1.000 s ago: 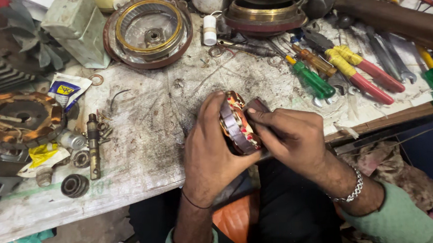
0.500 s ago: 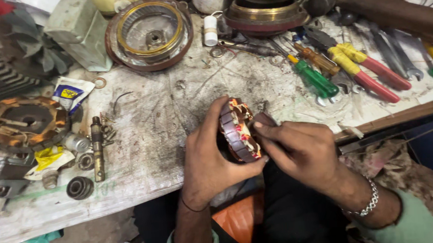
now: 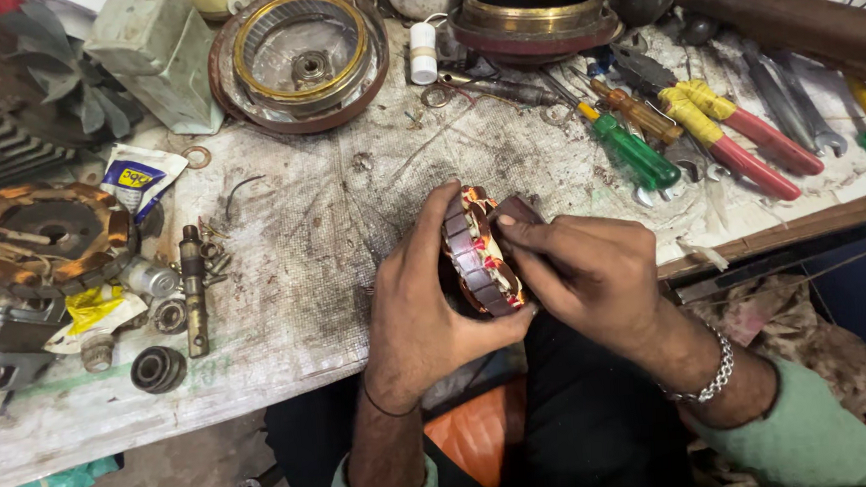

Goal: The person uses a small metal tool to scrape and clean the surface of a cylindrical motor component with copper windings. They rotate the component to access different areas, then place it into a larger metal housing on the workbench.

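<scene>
- Right now the left hand (image 3: 417,315) is closed around a small wound stator (image 3: 481,254), a ring of copper coils with reddish insulation, holding it on edge just above the near rim of the counter (image 3: 332,230).
- The right hand (image 3: 595,279) grips the same stator from the other side, thumb and fingers pressed on its rim and on a dark brown piece at its top.
- A beaded bracelet circles the right wrist, and a thin dark band the left.
- On the counter to the left lie a short steel shaft (image 3: 194,298), 2 bearings (image 3: 157,369) near it, and a larger copper-wound stator (image 3: 42,232) at the far left.
- A white and blue sachet (image 3: 141,179) sits above that stator.
- At the back stands a round motor housing with a brass ring (image 3: 299,56).
- To the right lie a green-handled screwdriver (image 3: 633,151) and pliers with red and yellow grips (image 3: 737,140), well apart from both hands.
</scene>
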